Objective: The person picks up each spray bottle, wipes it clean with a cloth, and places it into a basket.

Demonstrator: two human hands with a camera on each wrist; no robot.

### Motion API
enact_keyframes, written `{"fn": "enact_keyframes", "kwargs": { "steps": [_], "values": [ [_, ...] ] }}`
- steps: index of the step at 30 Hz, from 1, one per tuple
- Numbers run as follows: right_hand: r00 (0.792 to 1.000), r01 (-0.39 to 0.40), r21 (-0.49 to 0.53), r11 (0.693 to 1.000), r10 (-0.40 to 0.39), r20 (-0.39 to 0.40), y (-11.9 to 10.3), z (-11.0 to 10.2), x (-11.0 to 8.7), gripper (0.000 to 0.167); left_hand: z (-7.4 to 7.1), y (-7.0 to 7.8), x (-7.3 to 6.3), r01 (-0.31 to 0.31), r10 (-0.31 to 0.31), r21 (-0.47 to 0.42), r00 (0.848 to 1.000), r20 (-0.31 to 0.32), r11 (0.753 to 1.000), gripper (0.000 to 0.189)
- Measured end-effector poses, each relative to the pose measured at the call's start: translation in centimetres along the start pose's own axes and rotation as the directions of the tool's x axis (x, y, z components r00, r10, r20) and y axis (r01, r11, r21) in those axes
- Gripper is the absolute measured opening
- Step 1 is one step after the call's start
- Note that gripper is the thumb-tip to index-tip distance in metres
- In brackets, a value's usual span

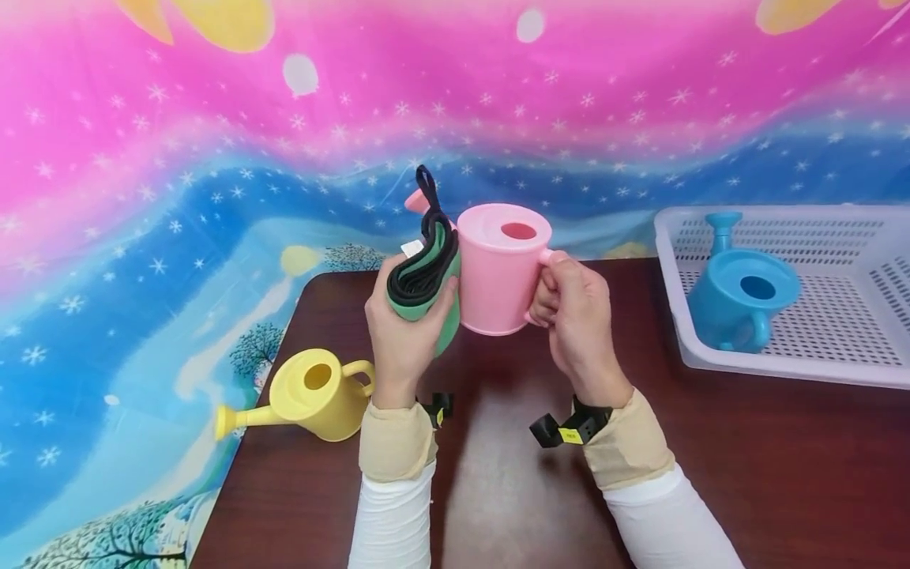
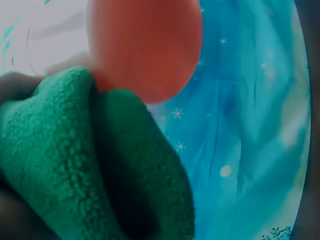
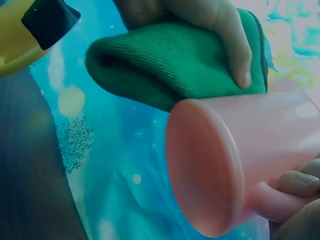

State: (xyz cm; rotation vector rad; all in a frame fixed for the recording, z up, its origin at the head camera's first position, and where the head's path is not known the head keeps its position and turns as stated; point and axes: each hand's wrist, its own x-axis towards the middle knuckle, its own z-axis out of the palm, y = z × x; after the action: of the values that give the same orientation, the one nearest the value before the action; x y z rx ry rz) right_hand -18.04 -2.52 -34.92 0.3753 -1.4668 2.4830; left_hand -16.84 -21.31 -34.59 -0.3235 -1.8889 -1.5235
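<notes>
My left hand point(image 1: 405, 336) grips a folded green cloth point(image 1: 446, 320) with black edging and a black hanging loop. The cloth lies against the left side of a pink watering can point(image 1: 498, 273), raised above the table. By its handle, my right hand point(image 1: 579, 320) holds that can upright, its spout partly hidden behind the cloth. In the right wrist view the can's base point(image 3: 200, 170) faces the camera, with the green cloth point(image 3: 165, 65) touching its wall. The left wrist view shows the cloth point(image 2: 55, 150) close up, below the can's base point(image 2: 150, 45).
A yellow watering can point(image 1: 313, 395) stands on the dark table point(image 1: 498, 474) at the left, its spout pointing left. At the right, a white perforated basket point(image 1: 675, 316) holds a blue watering can point(image 1: 739, 300). A patterned curtain point(image 1: 455, 95) hangs behind the table.
</notes>
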Motion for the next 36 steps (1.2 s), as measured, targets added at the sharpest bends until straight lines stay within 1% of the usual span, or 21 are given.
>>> {"fn": "enact_keyframes", "kwargs": {
  "steps": [3, 5, 8, 15, 20, 23, 27, 30, 36],
  "values": [
    [0.999, -0.003, -0.003, 1.000, 0.003, 0.036, -0.5, -0.4, 0.1, 0.047, -0.4, 0.1, 0.3, -0.005, 0.007, -0.026, 0.997, 0.078, 1.000, 0.044],
    [0.998, -0.007, -0.012, 1.000, 0.007, 0.056, -0.8, -0.6, 0.1, 0.047, -0.7, 0.1, 0.4, -0.012, 0.017, -0.045, 0.993, 0.120, 0.999, 0.044],
    [0.997, -0.005, -0.041, 0.999, 0.008, 0.077, -1.1, -0.8, 0.1, 0.046, -0.8, 0.1, 0.3, -0.020, 0.031, -0.073, 0.987, 0.155, 0.997, 0.044],
    [0.994, -0.010, -0.090, 0.996, 0.020, 0.107, -1.8, -0.9, 0.1, 0.046, -1.2, 0.3, 0.4, -0.040, 0.064, -0.143, 0.984, 0.166, 0.989, 0.047],
    [0.992, 0.005, -0.101, 0.995, 0.008, 0.127, -2.3, -0.7, 0.0, 0.046, -1.8, 0.5, 0.6, -0.031, 0.068, -0.198, 0.981, 0.180, 0.980, 0.048],
    [0.992, 0.015, -0.097, 0.995, -0.002, 0.129, -2.6, -0.6, -0.2, 0.047, -1.9, 0.5, 0.6, -0.042, 0.084, -0.217, 0.979, 0.187, 0.975, 0.048],
    [0.994, 0.029, -0.104, 0.994, -0.018, 0.108, -2.8, -0.7, -0.5, 0.047, -1.8, 0.5, 0.4, -0.065, 0.108, -0.214, 0.975, 0.196, 0.975, 0.048],
    [0.996, 0.026, -0.103, 0.994, -0.016, 0.093, -2.8, -0.7, -0.7, 0.047, -1.7, 0.5, 0.1, -0.078, 0.119, -0.206, 0.974, 0.192, 0.975, 0.047],
    [0.997, 0.016, -0.064, 0.998, -0.011, 0.070, -2.9, -0.6, -0.9, 0.047, -1.6, 0.5, -0.2, -0.120, 0.157, -0.186, 0.968, 0.197, 0.975, 0.046]
  ]
}}
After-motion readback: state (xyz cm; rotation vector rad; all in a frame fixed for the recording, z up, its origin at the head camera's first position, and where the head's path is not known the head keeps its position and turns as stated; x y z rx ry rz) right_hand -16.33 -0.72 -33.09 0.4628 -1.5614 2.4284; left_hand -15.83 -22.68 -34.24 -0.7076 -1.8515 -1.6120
